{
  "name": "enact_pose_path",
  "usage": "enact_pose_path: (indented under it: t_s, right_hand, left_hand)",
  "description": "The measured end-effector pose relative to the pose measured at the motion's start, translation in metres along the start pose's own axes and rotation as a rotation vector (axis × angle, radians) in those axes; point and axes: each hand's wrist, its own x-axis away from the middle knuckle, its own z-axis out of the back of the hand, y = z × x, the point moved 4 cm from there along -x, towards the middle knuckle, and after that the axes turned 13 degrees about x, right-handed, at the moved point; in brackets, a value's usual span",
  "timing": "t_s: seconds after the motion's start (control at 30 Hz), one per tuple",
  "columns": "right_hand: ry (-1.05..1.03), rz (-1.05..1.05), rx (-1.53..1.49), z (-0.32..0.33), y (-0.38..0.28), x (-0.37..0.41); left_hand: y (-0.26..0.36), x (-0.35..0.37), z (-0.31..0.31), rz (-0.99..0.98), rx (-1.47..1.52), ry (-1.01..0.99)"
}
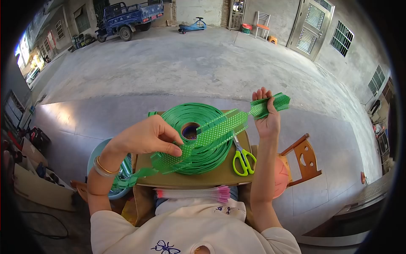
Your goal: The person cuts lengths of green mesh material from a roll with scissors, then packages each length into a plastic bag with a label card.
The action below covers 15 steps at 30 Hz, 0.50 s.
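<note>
A green ribbon with pale dots [220, 128] stretches between both hands, rising to the right and pinched narrow in places. My left hand [154, 136] is closed on its lower part, with thumb and forefinger pressed together. My right hand [268, 116] has the upper end between thumb and fingers, palm turned up. Beneath lies a large roll of green ribbon [177, 113] around a cardboard core [186, 128], partly hidden. Scissors with yellow-green handles [243, 162] rest right of the roll. From my left hand the ribbon trails down to a light blue basin [94, 155].
The roll sits on a brown cardboard surface [203, 180]. Thin clear sticks with pink ends [194, 193] lie across my lap. A small wooden chair [305, 162] stands at right. Farther off are a blue cargo tricycle [131, 17], a blue ride-on toy [193, 26] and a metal door [311, 27].
</note>
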Motion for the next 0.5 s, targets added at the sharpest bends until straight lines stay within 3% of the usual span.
enact_pose_path:
  t_s: [0.07,0.17,0.27,0.4,0.5]
  right_hand:
    - [0.085,-0.001,0.064,-0.006,0.009,0.003]
    - [-0.006,-0.055,0.131,-0.009,0.032,0.010]
    - [0.044,-0.145,0.209,-0.049,0.065,0.028]
    - [-0.119,-0.354,0.049,-0.084,0.110,0.051]
    - [-0.311,-0.355,0.079,-0.108,0.109,0.064]
  left_hand:
    - [0.006,0.006,0.002,-0.170,0.057,0.150]
    - [0.032,0.007,-0.013,-0.708,-0.118,0.233]
    - [0.052,-0.007,-0.018,-0.912,-0.285,0.266]
    - [0.059,-0.044,-0.012,-0.809,-0.229,0.337]
    - [0.057,-0.063,0.003,-0.676,-0.106,0.371]
